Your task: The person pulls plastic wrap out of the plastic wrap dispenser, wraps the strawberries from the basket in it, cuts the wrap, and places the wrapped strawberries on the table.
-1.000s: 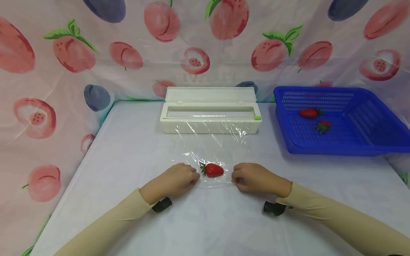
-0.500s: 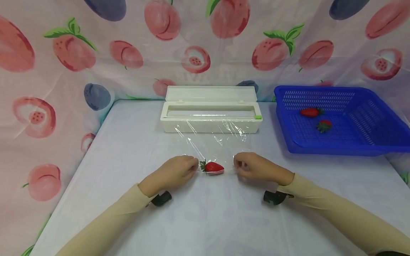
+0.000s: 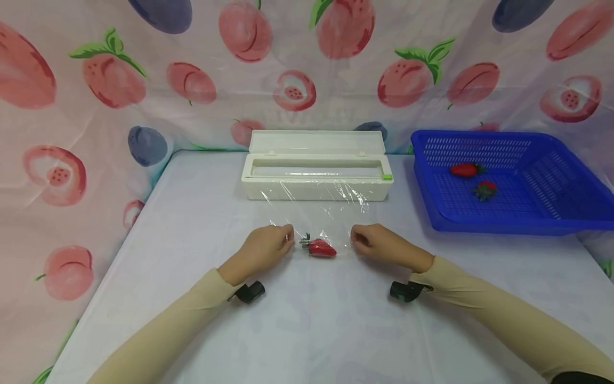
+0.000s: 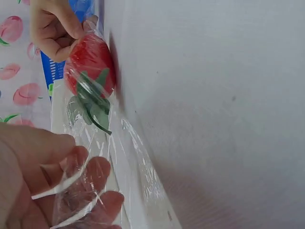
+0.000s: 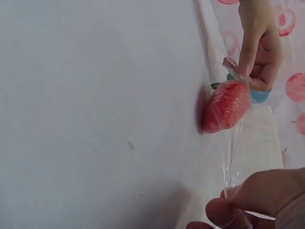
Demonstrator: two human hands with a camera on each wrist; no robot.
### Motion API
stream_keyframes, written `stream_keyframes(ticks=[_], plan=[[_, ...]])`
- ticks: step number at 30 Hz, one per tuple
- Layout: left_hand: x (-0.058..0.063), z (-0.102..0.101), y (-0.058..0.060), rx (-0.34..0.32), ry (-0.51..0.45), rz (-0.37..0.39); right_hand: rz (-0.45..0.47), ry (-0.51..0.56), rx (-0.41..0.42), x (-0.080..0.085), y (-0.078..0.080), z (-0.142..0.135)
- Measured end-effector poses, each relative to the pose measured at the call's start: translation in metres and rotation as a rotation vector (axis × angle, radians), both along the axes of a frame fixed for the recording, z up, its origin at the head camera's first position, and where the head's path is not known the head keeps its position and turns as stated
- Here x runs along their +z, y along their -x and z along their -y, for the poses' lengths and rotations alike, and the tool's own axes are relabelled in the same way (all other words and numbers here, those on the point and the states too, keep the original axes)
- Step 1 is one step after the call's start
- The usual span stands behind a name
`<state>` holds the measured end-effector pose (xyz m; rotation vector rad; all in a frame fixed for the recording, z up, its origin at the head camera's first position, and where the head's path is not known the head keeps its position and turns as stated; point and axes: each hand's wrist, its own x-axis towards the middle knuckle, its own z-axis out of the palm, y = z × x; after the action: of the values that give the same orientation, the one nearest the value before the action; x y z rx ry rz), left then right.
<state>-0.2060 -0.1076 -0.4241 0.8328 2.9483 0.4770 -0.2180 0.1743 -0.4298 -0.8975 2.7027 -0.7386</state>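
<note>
A red strawberry (image 3: 321,247) with green leaves lies on the white table, covered by clear cling film (image 3: 331,216). To its left, the left hand (image 3: 265,246) pinches one side of the film between thumb and fingers, the film stretching over the fingers in the left wrist view. On the other side the right hand (image 3: 384,244) pinches the film's opposite edge, which the right wrist view shows drawn taut past the strawberry (image 5: 228,107). The film runs back to an open white dispenser box (image 3: 316,189) holding the roll.
A blue plastic basket (image 3: 503,226) with two more strawberries stands at the right of the table. The dispenser's lid (image 3: 316,142) is raised, and a green piece (image 3: 387,177) sits at its right end. A fruit-patterned cloth hangs behind.
Both hands have moved away from the person, toward the dispenser, carrying the film's near edge up and over the strawberry. The strawberry has shifted and turned slightly. Basket and dispenser stay in place.
</note>
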Motion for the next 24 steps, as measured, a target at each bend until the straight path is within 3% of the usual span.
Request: stream_keyframes(ticks=[5, 11, 14, 19, 21, 24], plan=[[-0.004, -0.001, 0.005, 0.034, 0.061, -0.037, -0.008, -0.054, -0.023, -0.004, 0.002, 0.002], [-0.007, -0.006, 0.003, 0.02, 0.146, -0.183, -0.031, -0.068, -0.037, -0.008, 0.004, 0.004], [-0.003, -0.011, -0.003, -0.028, 0.142, -0.306, -0.028, -0.059, -0.04, -0.009, 0.004, 0.005], [0.006, -0.021, -0.015, -0.207, 0.065, -0.5, -0.013, -0.055, -0.047, -0.011, 0.004, 0.006], [0.009, -0.026, -0.018, -0.258, 0.057, -0.478, -0.014, -0.057, -0.051, -0.011, 0.004, 0.006], [0.011, -0.032, -0.018, -0.268, 0.08, -0.347, -0.021, -0.056, -0.056, -0.011, 0.005, 0.006]])
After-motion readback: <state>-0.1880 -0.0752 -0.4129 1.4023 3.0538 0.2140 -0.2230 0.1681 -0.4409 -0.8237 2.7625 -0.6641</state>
